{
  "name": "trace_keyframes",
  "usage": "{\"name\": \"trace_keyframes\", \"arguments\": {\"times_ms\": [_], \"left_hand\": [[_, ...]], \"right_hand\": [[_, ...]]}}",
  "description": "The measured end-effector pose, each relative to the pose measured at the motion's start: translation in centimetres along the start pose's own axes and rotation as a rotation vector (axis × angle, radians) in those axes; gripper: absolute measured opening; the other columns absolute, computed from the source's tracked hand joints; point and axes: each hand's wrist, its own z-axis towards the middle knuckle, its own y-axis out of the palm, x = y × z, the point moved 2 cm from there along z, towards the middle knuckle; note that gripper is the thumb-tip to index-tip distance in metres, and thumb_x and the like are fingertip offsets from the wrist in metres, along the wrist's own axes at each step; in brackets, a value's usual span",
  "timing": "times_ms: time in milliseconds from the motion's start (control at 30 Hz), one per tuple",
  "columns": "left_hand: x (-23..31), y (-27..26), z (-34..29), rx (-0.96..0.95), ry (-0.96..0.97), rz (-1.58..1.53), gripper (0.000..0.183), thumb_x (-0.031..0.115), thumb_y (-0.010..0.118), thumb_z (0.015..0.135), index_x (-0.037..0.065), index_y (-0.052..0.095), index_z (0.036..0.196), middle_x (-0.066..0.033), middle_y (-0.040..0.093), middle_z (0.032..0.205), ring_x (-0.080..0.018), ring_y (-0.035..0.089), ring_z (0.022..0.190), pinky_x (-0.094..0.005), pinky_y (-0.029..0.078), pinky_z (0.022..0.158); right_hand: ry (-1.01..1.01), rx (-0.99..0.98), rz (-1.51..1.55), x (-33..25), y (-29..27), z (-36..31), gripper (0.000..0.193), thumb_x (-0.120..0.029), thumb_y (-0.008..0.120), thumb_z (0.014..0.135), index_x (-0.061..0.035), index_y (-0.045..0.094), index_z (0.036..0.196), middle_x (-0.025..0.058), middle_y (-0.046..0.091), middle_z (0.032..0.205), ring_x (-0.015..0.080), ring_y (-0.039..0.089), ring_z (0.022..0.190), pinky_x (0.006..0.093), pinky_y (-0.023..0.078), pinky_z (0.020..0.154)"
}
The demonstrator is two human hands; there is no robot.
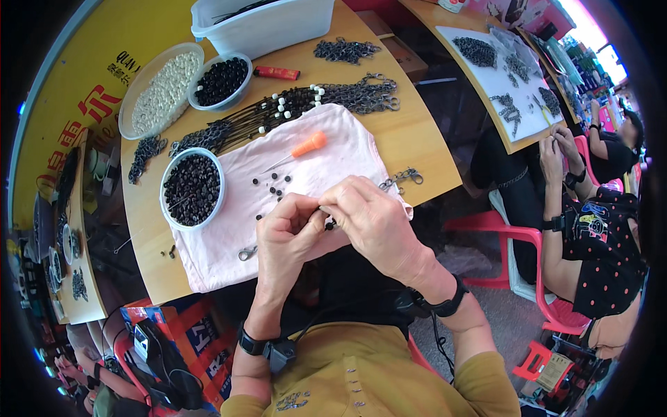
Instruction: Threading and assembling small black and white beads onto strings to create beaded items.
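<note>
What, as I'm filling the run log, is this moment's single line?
left hand: pinching; right hand: pinching, meeting left; pinched item: unclear; black beads: between hands; orange-handled tool: on pink cloth

Yellow wall (pixel 94 42): big red characters (pixel 101 104), smaller black lettering (pixel 124 62). Orange-and-blue box (pixel 186 321): white print (pixel 206 333). Black shirt (pixel 601 267) on seated co-worker (pixel 561 272): coloured graphic (pixel 595 221), any lettering too small.

Wooden table (pixel 424 142) bearing pink cloth (pixel 351 139), white bin (pixel 278 36), white-bead tub (pixel 124 121), dark chain pile (pixel 344 51), clasped chain (pixel 403 176).
</note>
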Motion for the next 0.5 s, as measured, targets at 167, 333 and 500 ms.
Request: {"name": "trace_keyframes", "arguments": {"times_ms": [167, 333, 500], "left_hand": [[-0.2, 0.0, 0.2, 0.037, 0.078, 0.045, 0.009, -0.002, 0.064, 0.088, 0.0, 0.065, 0.097, 0.0047, 0.059, 0.076, 0.0009, 0.047, 0.064, -0.017, 0.04, 0.056], [0.0, 0.4, 0.0, 0.121, 0.127, -0.146, 0.015, -0.004, 0.066, 0.085, 0.001, 0.066, 0.099, 0.0034, 0.059, 0.08, -0.0004, 0.047, 0.065, -0.0181, 0.039, 0.054], [-0.2, -0.3, -0.2, 0.134, 0.462, 0.204, 0.022, -0.007, 0.069, 0.081, 0.004, 0.07, 0.099, -0.002, 0.065, 0.087, -0.0049, 0.054, 0.067, -0.0186, 0.041, 0.056]], "right_hand": [[0.483, -0.145, 0.531, 0.5, -1.1, 0.8, 0.007, -0.007, 0.059, 0.091, -0.0003, 0.058, 0.092, 0.0067, 0.061, 0.078, 0.0162, 0.062, 0.071, 0.0281, 0.048, 0.062], [0.731, -0.286, 0.88, 2.2, -0.4, 0.7, 0.018, -0.019, 0.059, 0.095, -0.0014, 0.06, 0.096, -0.0015, 0.058, 0.075, 0.002, 0.053, 0.063, 0.0169, 0.047, 0.052], [0.82, -0.309, 1.047, 1.8, -0.4, 0.8, 0.016, -0.021, 0.059, 0.095, -0.0045, 0.058, 0.095, -0.0021, 0.056, 0.074, 0.0021, 0.053, 0.058, 0.0164, 0.047, 0.052]]}}
